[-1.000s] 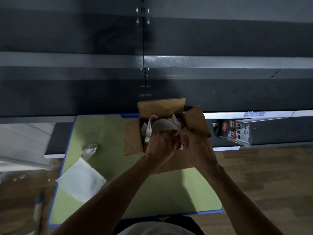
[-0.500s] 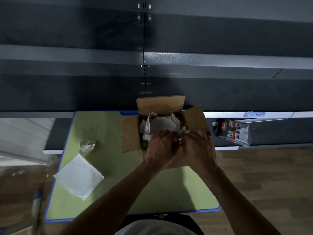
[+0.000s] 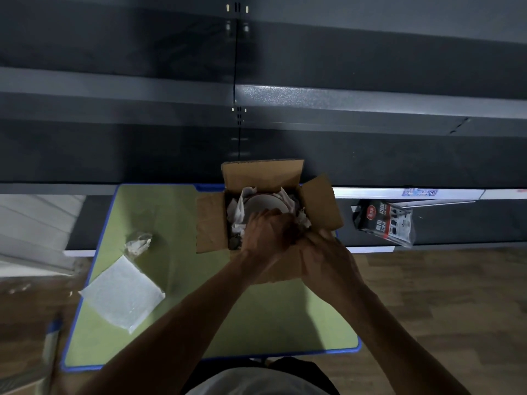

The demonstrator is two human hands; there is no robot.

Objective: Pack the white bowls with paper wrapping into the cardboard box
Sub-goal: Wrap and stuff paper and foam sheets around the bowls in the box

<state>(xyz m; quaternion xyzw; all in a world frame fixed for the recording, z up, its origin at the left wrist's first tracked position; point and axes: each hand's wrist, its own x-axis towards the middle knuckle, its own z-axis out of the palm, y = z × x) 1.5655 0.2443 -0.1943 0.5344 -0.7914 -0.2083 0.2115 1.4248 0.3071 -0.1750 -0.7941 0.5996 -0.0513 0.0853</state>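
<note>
An open cardboard box (image 3: pixel 209 220) stands at the far edge of the green table (image 3: pixel 182 252), its flaps spread. Inside lies a white bowl (image 3: pixel 265 205) with crumpled white wrapping paper (image 3: pixel 238 212) around it. My left hand (image 3: pixel 268 232) reaches over the box's near edge, its fingers curled down onto the paper and the bowl's near side. My right hand (image 3: pixel 328 258) presses against it at the box's near right corner; what its fingers hold is hidden.
A folded white sheet of wrap (image 3: pixel 122 295) and a small crumpled wad (image 3: pixel 139 243) lie on the table's left side. A packaged item (image 3: pixel 385 220) hangs on the dark shelving (image 3: pixel 256 109) to the right. Wooden floor surrounds the table.
Both hands stayed together at the box's near edge, pressing slightly further in. The view has shifted a little; the box and bowl kept their place.
</note>
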